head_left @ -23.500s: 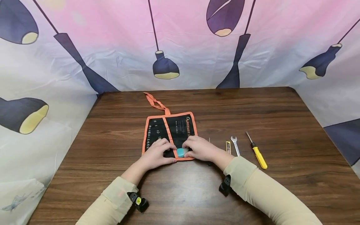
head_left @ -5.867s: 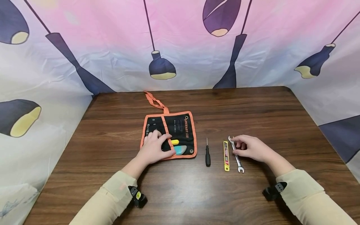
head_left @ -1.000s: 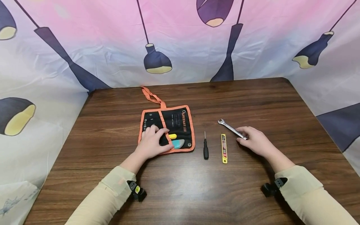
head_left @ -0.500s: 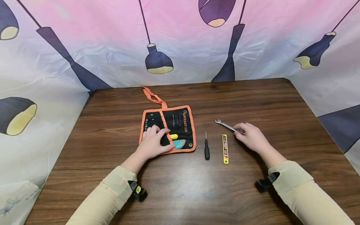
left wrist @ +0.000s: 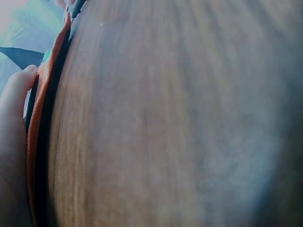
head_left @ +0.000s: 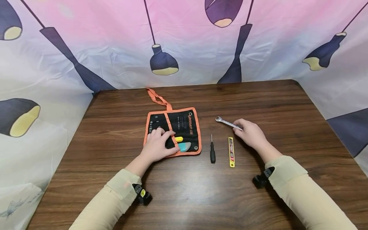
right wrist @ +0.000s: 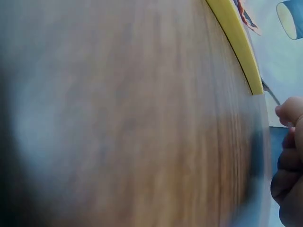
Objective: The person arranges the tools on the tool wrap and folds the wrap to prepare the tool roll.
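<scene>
My left hand [head_left: 156,145] rests on a black tool pouch [head_left: 184,123] with orange trim, thumb and index fingertips at the orange pocket strip. In the left wrist view the thumb [left wrist: 19,90] lies at the pouch's edge [left wrist: 39,118]. A yellow handle end [head_left: 179,139] and a teal-and-grey piece [head_left: 184,147] stick out of the pockets. My right hand [head_left: 250,133] pinches an open-end wrench [head_left: 228,123] by one end, its other end pointing left toward the pouch. Only a sliver of the wrench [right wrist: 271,91] shows in the right wrist view.
Between pouch and right hand lie a black-handled screwdriver [head_left: 212,152] and a flat yellow packet [head_left: 231,152]. An orange strap [head_left: 158,98] trails from the pouch toward the back edge of the wooden table [head_left: 184,198]. A printed curtain [head_left: 195,57] hangs behind.
A yellow-handled screwdriver has left the table's right side, and a yellow end now shows in the pouch. My right hand picked up the wrench and moved it left. My left hand stays.
</scene>
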`<action>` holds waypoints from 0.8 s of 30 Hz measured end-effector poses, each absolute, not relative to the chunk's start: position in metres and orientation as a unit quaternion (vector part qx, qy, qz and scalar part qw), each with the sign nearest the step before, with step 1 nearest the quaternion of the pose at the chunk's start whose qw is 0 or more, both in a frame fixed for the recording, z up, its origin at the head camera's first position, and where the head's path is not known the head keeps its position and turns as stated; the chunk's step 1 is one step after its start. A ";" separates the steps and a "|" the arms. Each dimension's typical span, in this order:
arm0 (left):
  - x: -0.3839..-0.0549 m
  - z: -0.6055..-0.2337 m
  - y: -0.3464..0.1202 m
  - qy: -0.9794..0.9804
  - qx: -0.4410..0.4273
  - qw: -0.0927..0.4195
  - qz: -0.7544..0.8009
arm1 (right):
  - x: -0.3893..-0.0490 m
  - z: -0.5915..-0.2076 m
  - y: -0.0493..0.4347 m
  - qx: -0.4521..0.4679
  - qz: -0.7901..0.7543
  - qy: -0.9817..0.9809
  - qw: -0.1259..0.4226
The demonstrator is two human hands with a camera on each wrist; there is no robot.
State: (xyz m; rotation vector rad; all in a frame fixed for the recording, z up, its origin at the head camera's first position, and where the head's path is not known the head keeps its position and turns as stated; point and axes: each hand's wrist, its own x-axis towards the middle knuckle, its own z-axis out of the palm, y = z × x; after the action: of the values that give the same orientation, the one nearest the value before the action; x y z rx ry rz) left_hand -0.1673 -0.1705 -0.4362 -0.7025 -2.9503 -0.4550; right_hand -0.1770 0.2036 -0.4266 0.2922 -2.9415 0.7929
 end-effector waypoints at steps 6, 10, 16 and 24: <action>-0.168 -0.436 -0.170 -0.961 -0.227 0.035 -0.154 | -0.180 -0.424 0.194 0.105 0.283 -0.951 0.062; -0.168 -0.436 -0.170 -0.961 -0.227 0.034 -0.156 | -0.180 -0.422 0.188 0.116 0.302 -0.944 0.071; -0.167 -0.434 -0.170 -0.961 -0.223 0.025 -0.162 | -0.180 -0.418 0.176 0.146 0.325 -0.932 0.068; -0.167 -0.433 -0.170 -0.961 -0.216 0.012 -0.174 | -0.183 -0.415 0.161 0.179 0.344 -0.920 0.055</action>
State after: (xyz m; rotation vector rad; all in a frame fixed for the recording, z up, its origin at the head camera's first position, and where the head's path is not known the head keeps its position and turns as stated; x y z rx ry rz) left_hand -0.1673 -0.1696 -0.4326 -0.6740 -2.9946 -0.5422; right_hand -0.1825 0.1614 -0.4152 0.5446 -2.7945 1.0441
